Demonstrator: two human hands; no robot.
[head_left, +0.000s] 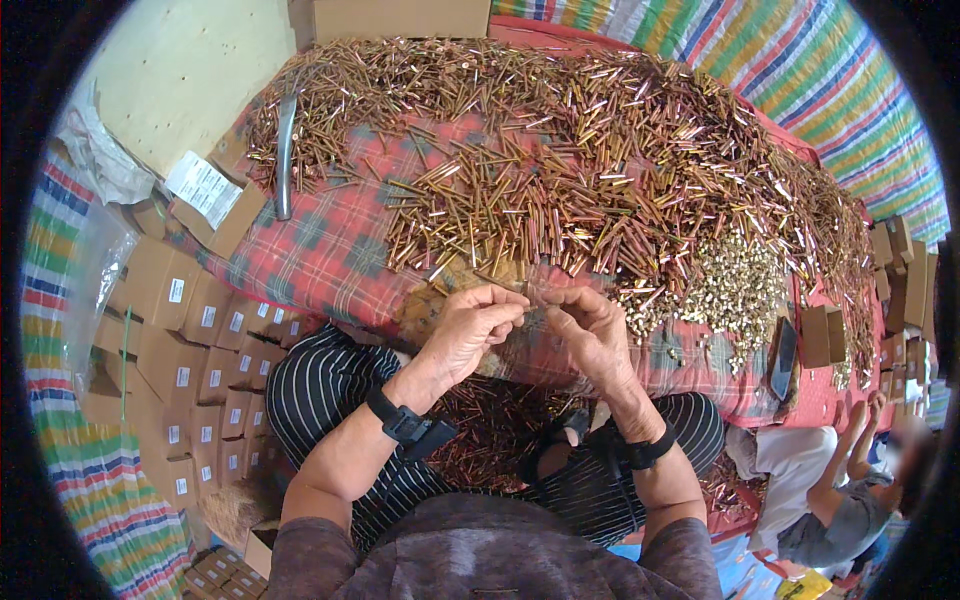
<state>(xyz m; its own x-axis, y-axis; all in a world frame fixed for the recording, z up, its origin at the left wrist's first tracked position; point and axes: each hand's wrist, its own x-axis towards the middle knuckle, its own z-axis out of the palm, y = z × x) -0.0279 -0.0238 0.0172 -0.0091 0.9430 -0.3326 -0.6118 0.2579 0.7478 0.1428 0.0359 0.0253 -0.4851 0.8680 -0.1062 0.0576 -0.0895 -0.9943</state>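
Above the near edge of a red plaid cloth (310, 250), my left hand (470, 325) and my right hand (592, 335) meet fingertip to fingertip. Both are closed in a pinch. Whatever lies between the fingers is too small to make out. Just beyond them spreads a large heap of thin copper and gold-coloured metal rods (620, 205). To the right of my right hand lies a pile of small brass-coloured metal pieces (735, 285). More rods (480, 425) fill the space between my knees.
Brown labelled cartons (205, 375) are stacked at the left. A curved metal bar (286, 155) rests at the heap's left end, beside an open carton (222, 215). An open small box (822, 336) stands at the right. Another person (850, 500) sits at the lower right, hands raised.
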